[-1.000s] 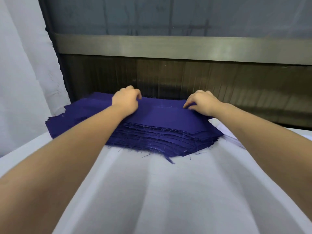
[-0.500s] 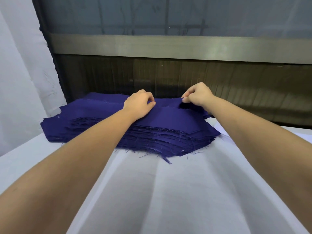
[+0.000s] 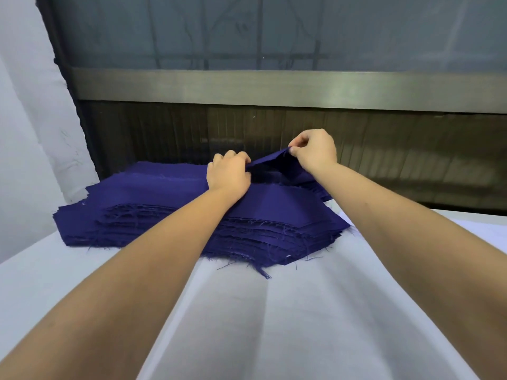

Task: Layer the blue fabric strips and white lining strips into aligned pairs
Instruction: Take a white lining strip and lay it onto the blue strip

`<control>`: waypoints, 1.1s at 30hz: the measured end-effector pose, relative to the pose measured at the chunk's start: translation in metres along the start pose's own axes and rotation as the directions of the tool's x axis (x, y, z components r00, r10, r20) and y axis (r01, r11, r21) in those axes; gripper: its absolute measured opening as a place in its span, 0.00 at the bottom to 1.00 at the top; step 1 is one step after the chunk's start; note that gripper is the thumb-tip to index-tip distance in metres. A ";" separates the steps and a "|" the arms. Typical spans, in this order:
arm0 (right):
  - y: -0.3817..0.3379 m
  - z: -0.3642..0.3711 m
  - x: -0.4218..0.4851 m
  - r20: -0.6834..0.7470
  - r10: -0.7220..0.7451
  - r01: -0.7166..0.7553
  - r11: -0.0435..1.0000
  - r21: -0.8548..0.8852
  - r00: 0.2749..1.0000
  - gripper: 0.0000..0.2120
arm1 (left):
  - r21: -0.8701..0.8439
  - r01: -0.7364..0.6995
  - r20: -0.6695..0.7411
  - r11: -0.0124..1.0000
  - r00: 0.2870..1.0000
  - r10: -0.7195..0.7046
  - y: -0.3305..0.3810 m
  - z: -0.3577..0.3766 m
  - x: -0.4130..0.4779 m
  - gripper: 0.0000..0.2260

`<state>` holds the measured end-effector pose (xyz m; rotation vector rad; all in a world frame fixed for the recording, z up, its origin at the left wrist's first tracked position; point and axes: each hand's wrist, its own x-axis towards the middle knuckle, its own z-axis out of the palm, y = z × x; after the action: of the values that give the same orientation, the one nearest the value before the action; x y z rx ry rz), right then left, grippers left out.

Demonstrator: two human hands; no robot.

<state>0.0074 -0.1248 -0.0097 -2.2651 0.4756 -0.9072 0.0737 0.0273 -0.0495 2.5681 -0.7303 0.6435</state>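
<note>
A thick stack of dark blue fabric strips (image 3: 170, 215) with frayed edges lies at the far side of the table. The top blue strip (image 3: 277, 163) is raised at its far edge. My right hand (image 3: 315, 150) pinches that raised edge above the stack. My left hand (image 3: 229, 174) rests on the stack and pinches the same strip's edge just left of the right hand. White lining fabric (image 3: 274, 325) covers the table in front of the stack, lying in long soft folds; separate lining strips cannot be told apart.
A dark panel wall with a metal rail (image 3: 274, 89) stands right behind the stack. A white wall or cloth (image 3: 27, 133) rises at the left. The white fabric spreads from the stack to the near edge under my forearms.
Both hands have moved toward each other at the stack's far edge. My right hand has lifted the top blue strip's edge higher off the pile.
</note>
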 end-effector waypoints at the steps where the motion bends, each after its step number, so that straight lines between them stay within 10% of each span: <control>1: 0.000 0.000 -0.002 -0.008 -0.005 0.005 1.000 0.001 1.000 0.06 | 0.038 0.008 -0.025 0.999 1.000 -0.007 -0.001 0.000 0.000 0.15; 11: 0.022 0.002 -0.042 -0.040 0.023 -0.013 0.975 0.222 0.999 0.08 | -0.003 0.340 -0.087 0.940 0.937 -0.339 -0.032 -0.011 -0.003 0.14; 18: 0.035 -0.031 -0.046 -0.081 0.199 -0.097 0.745 0.660 0.977 0.13 | 0.083 0.194 -0.194 0.977 0.965 -0.175 -0.026 -0.019 -0.005 0.11; 33: 0.126 -0.132 -0.110 -0.048 0.055 -0.035 0.940 0.340 0.997 0.08 | 0.060 -0.250 -0.202 0.966 0.945 0.257 0.018 -0.018 -0.042 0.09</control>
<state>-0.1748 -0.2143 -0.0752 -1.9122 0.3626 -0.9527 0.0259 0.0381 -0.0527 2.4065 -0.9925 0.9967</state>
